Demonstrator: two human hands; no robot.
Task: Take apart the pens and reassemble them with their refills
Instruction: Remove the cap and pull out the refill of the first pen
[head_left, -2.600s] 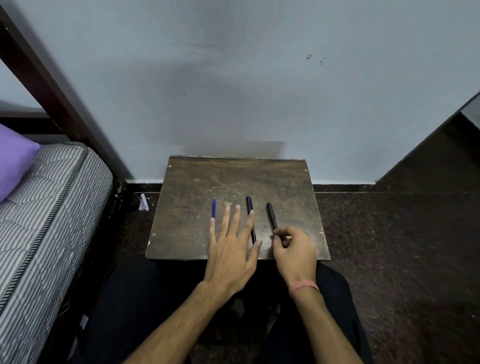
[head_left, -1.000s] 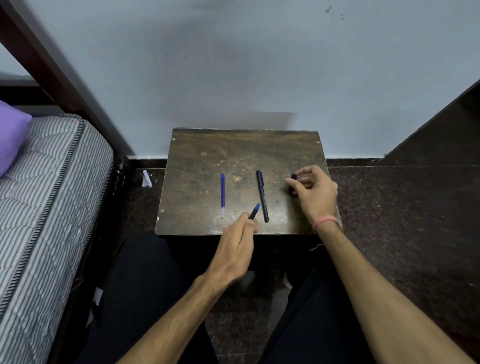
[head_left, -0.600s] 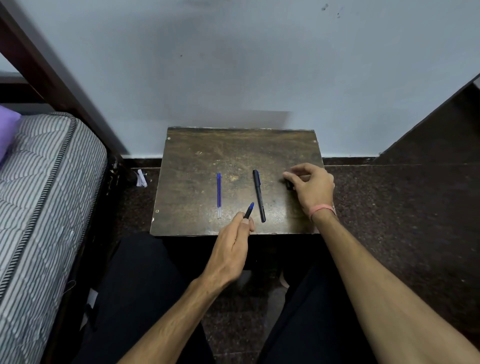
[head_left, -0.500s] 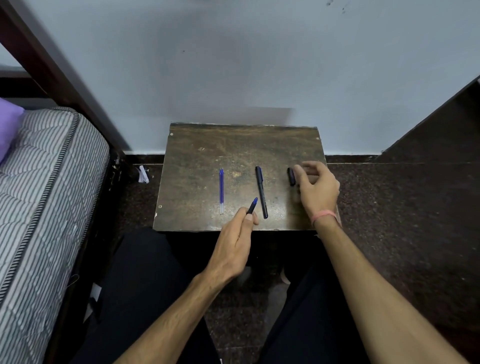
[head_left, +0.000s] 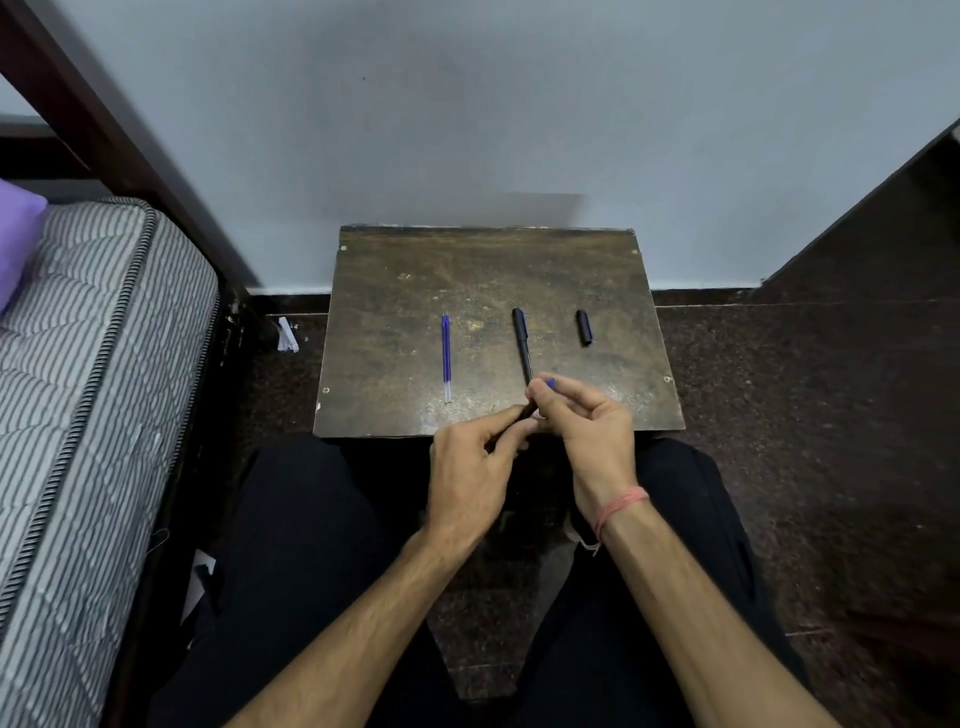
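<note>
On the small brown table (head_left: 395, 291) lie a blue refill (head_left: 446, 356), a capped black pen (head_left: 522, 340) in the middle and a loose black cap (head_left: 584, 327) to the right. Over the table's near edge my left hand (head_left: 470, 475) grips the barrel of an uncapped black pen, mostly hidden between my fingers. My right hand (head_left: 584, 431) pinches that pen's front end, and its blue tip (head_left: 550, 384) sticks out above my fingers. Both hands meet on this pen.
A striped mattress (head_left: 88, 389) with a purple pillow (head_left: 18, 239) and a dark bed frame stand at the left. The table sits against a grey wall. Dark speckled floor lies to the right. My legs in black trousers are under the hands.
My right hand let go of the black cap at the table's right and came back to the pen in my left hand, now pinching its tip end. The left hand stayed near the front edge.
</note>
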